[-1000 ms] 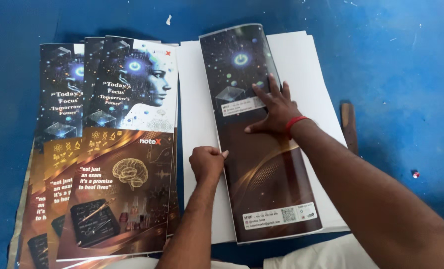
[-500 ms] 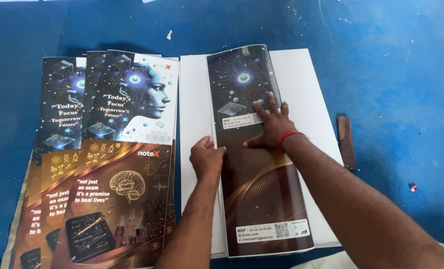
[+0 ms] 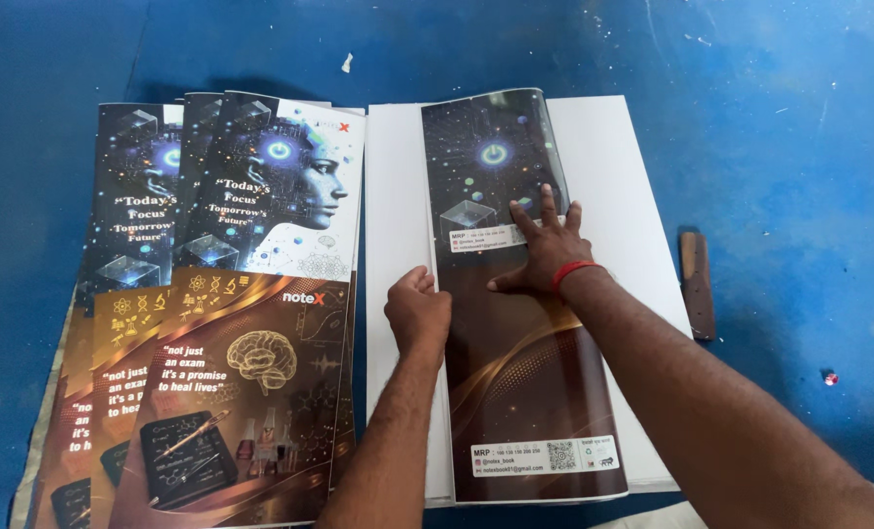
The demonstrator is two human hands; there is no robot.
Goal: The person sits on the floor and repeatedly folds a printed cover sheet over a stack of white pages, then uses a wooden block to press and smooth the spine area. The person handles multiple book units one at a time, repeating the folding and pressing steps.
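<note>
A long glossy printed cover sheet (image 3: 515,372), dark with a glowing circle at its top and brown swirls lower down, lies folded over a stack of white paper sheets (image 3: 398,196). My right hand (image 3: 545,253) presses flat on the cover's middle, fingers spread; a red band circles that wrist. My left hand (image 3: 417,312) is curled into a fist on the cover's left folded edge, where it meets the white paper. Neither hand grips anything.
To the left, several fanned printed covers (image 3: 231,323) overlap on the blue surface (image 3: 800,127), showing a robotic face above and a brain drawing below. A small brown wooden piece (image 3: 697,284) lies right of the white stack. A white scrap (image 3: 347,63) sits at the back.
Both hands have shifted slightly along the cover while pressing it. The view has drifted, so the stack sits a little lower and more central.
</note>
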